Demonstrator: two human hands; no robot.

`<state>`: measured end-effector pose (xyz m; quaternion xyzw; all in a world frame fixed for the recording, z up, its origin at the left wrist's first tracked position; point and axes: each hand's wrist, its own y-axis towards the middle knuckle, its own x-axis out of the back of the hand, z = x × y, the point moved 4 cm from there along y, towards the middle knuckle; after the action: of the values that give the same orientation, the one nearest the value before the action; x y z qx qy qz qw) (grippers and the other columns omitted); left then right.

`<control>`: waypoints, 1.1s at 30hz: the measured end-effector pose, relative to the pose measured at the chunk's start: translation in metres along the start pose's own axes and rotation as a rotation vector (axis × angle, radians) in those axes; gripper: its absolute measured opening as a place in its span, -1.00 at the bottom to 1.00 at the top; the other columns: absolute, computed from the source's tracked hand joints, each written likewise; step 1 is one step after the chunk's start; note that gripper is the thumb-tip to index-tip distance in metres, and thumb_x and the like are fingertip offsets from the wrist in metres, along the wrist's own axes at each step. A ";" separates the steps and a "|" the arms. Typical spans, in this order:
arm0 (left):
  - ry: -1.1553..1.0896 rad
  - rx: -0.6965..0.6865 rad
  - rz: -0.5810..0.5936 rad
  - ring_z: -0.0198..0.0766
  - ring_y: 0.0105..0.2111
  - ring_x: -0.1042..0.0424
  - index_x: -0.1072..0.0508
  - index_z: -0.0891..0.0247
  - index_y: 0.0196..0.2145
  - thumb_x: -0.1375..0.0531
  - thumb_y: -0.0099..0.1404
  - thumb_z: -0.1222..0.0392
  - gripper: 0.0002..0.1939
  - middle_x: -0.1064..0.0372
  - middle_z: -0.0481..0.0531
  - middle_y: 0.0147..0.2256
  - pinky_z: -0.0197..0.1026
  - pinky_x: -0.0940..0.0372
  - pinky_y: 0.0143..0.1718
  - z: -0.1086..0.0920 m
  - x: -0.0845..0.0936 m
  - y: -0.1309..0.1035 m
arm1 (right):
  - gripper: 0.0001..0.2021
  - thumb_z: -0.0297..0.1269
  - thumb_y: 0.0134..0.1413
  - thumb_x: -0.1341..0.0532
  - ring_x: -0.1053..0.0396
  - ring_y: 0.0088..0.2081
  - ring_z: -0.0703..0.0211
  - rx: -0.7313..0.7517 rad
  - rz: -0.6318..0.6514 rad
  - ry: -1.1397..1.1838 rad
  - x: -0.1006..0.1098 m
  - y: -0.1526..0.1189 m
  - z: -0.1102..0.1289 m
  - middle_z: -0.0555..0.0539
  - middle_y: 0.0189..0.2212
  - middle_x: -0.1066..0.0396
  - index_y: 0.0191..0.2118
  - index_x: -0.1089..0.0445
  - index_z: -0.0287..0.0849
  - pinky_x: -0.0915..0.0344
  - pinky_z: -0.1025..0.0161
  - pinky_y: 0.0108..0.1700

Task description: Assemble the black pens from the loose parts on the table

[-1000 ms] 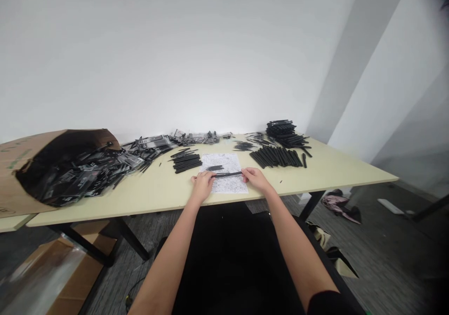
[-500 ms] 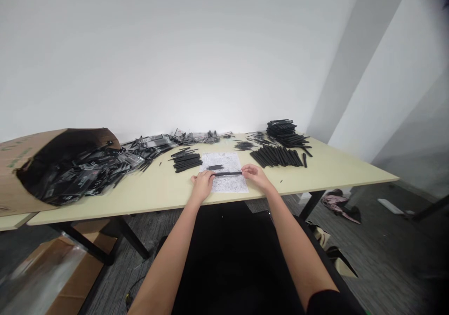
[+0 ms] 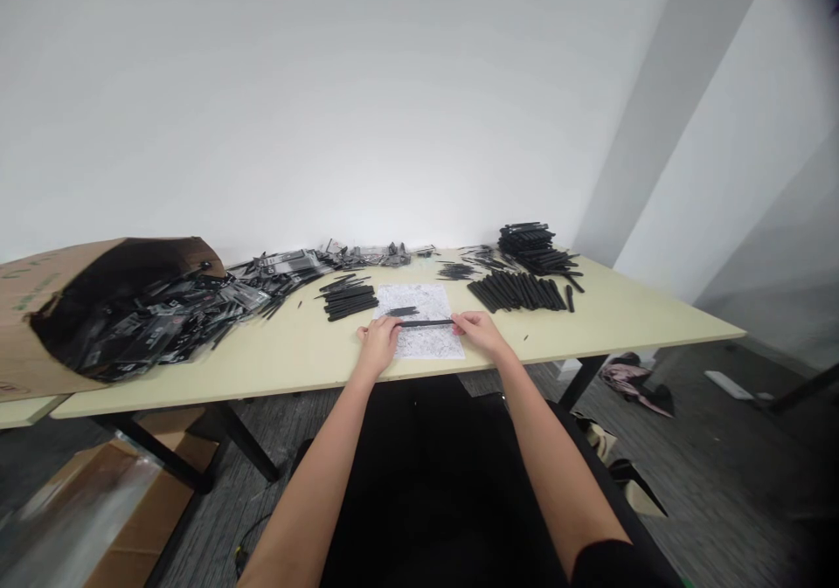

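Observation:
A slim black pen-like stick point(image 3: 426, 323) lies level between my two hands, over a white sheet with dense dark markings point(image 3: 429, 345). My left hand point(image 3: 378, 343) is closed on its left end, and the fingers of my right hand point(image 3: 478, 330) pinch its right end. Just behind the stick, a few thin black pieces point(image 3: 402, 312) rest on the sheet. Left of the sheet is a row of thick black sticks point(image 3: 350, 302), with thinner pieces point(image 3: 344, 282) behind them. A longer row of black sticks point(image 3: 517, 293) lies to the right.
An open cardboard box point(image 3: 39, 308) on its side spills black-and-clear packets point(image 3: 163, 317) across the left of the pale yellow table point(image 3: 275, 361). More packets point(image 3: 288, 265) run along the wall. Black sticks are stacked point(image 3: 526, 238) at the back right. Another carton point(image 3: 131, 518) stands on the floor.
My right fingers have shifted very slightly at the stick's right end. Otherwise the hands, the stick and the piles look the same.

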<state>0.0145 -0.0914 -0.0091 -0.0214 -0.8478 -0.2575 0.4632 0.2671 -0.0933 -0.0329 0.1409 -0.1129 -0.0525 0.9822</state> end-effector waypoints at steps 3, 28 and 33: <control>0.002 0.006 -0.006 -0.08 0.02 -0.37 -0.49 0.13 -0.07 -0.01 0.48 0.24 -0.73 -0.48 0.05 -0.01 0.03 -0.05 0.02 0.000 0.000 0.000 | -0.63 0.11 -0.12 -0.35 -0.35 -0.42 0.15 0.012 -0.010 0.031 0.001 0.001 0.000 -0.07 -0.47 -0.48 -0.44 -0.48 -0.15 -0.30 0.18 -0.27; 0.008 -0.005 -0.010 -0.08 0.02 -0.38 -0.48 0.12 -0.05 0.02 0.49 0.24 -0.71 -0.48 0.06 0.00 0.01 -0.05 0.02 0.001 -0.002 0.001 | -0.51 0.22 -0.03 -0.25 -0.26 -0.49 0.18 0.036 -0.012 -0.083 0.001 0.001 -0.002 -0.01 -0.63 -0.31 -0.57 -0.39 -0.16 -0.20 0.21 -0.36; -0.002 0.007 -0.018 -0.07 0.02 -0.38 -0.47 0.12 -0.04 0.05 0.50 0.23 -0.70 -0.48 0.07 0.01 0.01 -0.05 0.02 0.001 -0.002 0.001 | -0.53 0.17 -0.27 -0.42 -0.33 -0.42 0.17 0.056 -0.034 -0.020 0.001 0.002 -0.003 -0.04 -0.46 -0.45 -0.39 -0.46 -0.14 -0.27 0.21 -0.30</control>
<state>0.0153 -0.0896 -0.0103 -0.0122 -0.8492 -0.2587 0.4601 0.2687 -0.0908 -0.0349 0.1696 -0.1218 -0.0673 0.9756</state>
